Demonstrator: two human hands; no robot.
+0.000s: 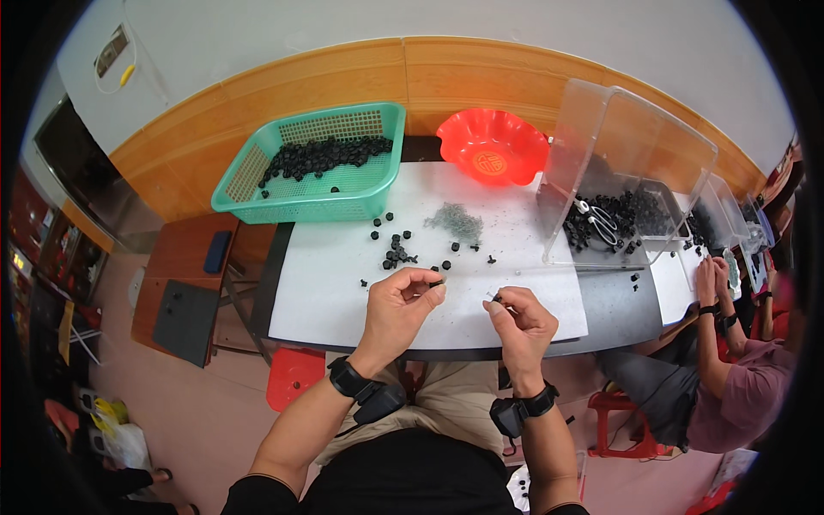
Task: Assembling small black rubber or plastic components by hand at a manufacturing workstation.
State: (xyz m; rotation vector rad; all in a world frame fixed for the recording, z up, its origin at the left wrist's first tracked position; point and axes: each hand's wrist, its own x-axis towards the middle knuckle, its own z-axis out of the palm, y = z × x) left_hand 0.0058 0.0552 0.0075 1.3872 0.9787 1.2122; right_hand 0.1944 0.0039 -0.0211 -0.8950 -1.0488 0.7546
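Over the white work surface, my left hand pinches a small black part between thumb and fingertips. A short way to its right, my right hand is closed on another small dark piece, with something thin and pale sticking out. Its exact kind is too small to make out. Beyond my left hand lies a loose group of black knob-like parts. Behind that group is a heap of thin, greyish, see-through bits. A few single black pieces are scattered nearby.
A green basket with many black parts stands back left, beside a red scalloped bowl. At right, a clear plastic bin lies tipped around black parts and white-handled scissors. A co-worker sits farther right.
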